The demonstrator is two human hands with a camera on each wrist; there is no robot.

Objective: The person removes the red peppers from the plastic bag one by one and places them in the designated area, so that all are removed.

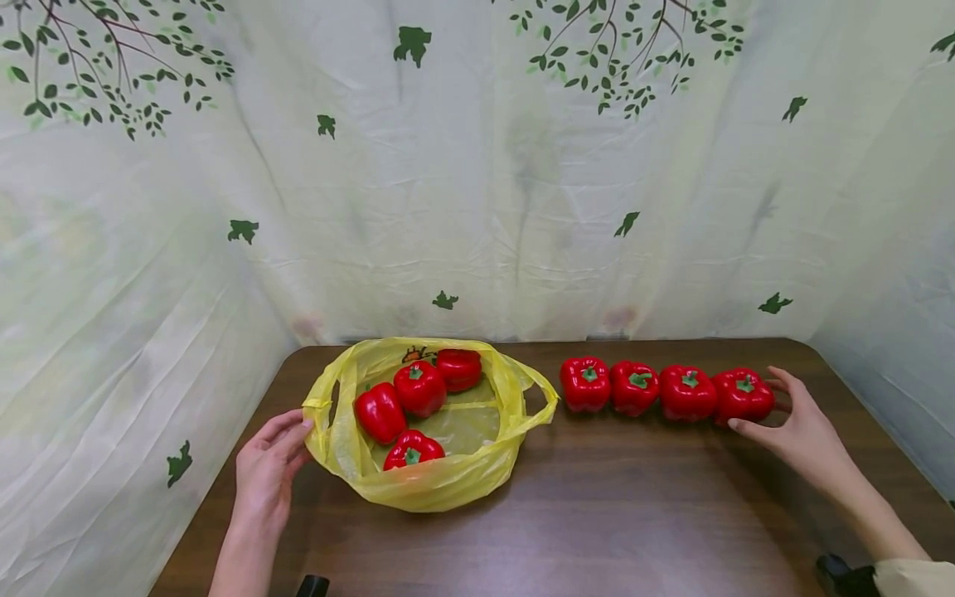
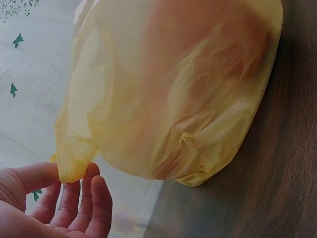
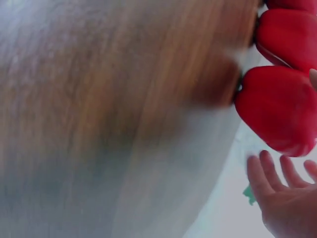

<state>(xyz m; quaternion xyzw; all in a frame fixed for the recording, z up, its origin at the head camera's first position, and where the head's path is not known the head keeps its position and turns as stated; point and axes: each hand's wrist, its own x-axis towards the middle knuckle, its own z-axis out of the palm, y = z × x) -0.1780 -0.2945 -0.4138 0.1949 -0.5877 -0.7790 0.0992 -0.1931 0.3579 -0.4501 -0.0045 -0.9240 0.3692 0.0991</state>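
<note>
No legible text, label, brand, number or sign in any of three views. Only visible mark: small orange-and-dark print on inner far wall of yellow plastic bag, seen in head view; too small to tell whether lettering or picture. Bag's outer side in left wrist view: nothing readable. Red bell peppers: nothing readable.

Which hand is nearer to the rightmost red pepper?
Right. The right hand is at the right side of the rightmost red pepper; the left hand is far off to its left, pinching the yellow bag at its left edge.
</note>
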